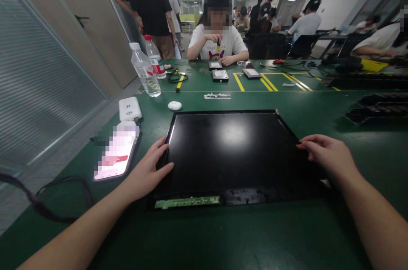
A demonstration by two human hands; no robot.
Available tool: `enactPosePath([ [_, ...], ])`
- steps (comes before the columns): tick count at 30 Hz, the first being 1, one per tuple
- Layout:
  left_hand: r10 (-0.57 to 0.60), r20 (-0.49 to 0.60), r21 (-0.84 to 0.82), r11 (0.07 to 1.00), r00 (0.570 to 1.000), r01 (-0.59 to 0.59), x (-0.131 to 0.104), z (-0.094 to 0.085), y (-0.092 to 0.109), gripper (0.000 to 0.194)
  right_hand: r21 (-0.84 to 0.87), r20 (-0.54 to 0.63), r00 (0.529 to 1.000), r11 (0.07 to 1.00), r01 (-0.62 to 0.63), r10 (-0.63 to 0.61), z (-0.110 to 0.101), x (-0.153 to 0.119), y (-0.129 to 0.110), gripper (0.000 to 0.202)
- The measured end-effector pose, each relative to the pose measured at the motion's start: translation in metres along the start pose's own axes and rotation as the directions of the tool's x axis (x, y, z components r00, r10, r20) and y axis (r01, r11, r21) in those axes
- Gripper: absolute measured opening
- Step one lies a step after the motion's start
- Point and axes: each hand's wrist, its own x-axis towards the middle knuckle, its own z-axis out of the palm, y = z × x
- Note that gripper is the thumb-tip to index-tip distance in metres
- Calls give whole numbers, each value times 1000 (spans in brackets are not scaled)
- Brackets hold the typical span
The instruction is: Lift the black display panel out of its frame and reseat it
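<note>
A black display panel [229, 151] lies flat on the green table [242, 236], its glossy face up and reflecting a light. Along its near edge shows a green circuit strip [187, 202]. My left hand [153, 168] rests at the panel's left edge, thumb and fingers apart, fingertips on the frame. At the right edge, my right hand [328, 153] has its thumb and fingers pressed together against the frame; whether they pinch a part of it is too small to tell.
To the left lie a lit phone [116, 153], a white power bank [130, 109] and a white case [174, 106]. Two bottles [145, 70] stand behind. Across the table a person sits by several hard drives [220, 75]. Dark parts [379, 108] lie at right.
</note>
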Motion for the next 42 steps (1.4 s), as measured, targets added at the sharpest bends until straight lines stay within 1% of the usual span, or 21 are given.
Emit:
enactPosePath([
  [4, -14, 20, 3, 1000, 1000, 14, 0, 0, 0, 65, 4, -1, 1000, 1000, 8, -8, 0, -1, -1, 37],
  [10, -35, 31, -32, 999, 999, 36, 0, 1, 0, 70, -15, 4, 1000, 1000, 13, -13, 2, 3, 7, 39],
  [13, -88, 31, -99, 991, 996, 91, 1, 2, 2, 73, -22, 3, 1000, 1000, -1, 1, 2, 3, 5, 41],
  [16, -149, 20, -190, 970, 989, 150, 1, 1, 5, 76, -52, -2, 1000, 999, -15, 15, 1, 0, -3, 42],
  [18, -163, 7, -227, 961, 987, 160, 0, 0, 7, 74, -61, -7, 1000, 998, -18, 17, 1, -3, -7, 40],
  [21, -155, -13, -254, 956, 988, 146, 0, -3, 7, 66, -84, -10, 1000, 996, -16, 15, 0, -4, -9, 40],
  [24, -104, -53, -189, 978, 993, 93, -2, -10, 8, 63, -71, -5, 1000, 997, -8, 8, 1, -3, -9, 41],
  [26, -17, -59, -71, 997, 998, 13, -4, -16, 11, 62, -61, -12, 1000, 998, -10, 9, 1, -3, -10, 41],
  [28, 105, -7, 18, 994, 994, -105, -7, -22, 13, 61, -72, -16, 1000, 997, -13, 12, 2, -3, -12, 40],
  [30, 233, 84, 50, 970, 969, -238, -9, -28, 15, 56, -88, -20, 1000, 996, -12, 10, 2, -3, -12, 39],
  [32, 338, 184, 52, 934, 923, -353, -11, -33, 16, 49, -100, -22, 1000, 995, -7, 5, 2, -3, -11, 37],
  [33, 373, 231, 54, 917, 899, -395, -12, -35, 16, 47, -106, -24, 1000, 994, -7, 4, 2, -3, -9, 37],
  [35, 401, 307, 71, 895, 863, -441, -12, -37, 16, 46, -114, -24, 1000, 993, -8, 5, 2, -2, -4, 35],
  [38, 397, 369, 90, 884, 840, -458, -12, -37, 16, 48, -97, -19, 1000, 995, -14, 12, 3, 0, -2, 34],
  [40, 392, 386, 84, 887, 835, -455, -12, -36, 15, 47, -89, -29, 1000, 996, -3, 0, 2, -1, -10, 34],
  [42, 390, 390, 75, 889, 834, -451, -12, -35, 16, 45, -82, -51, 998, 996, 34, -38, -1, -7, -25, 32],
])
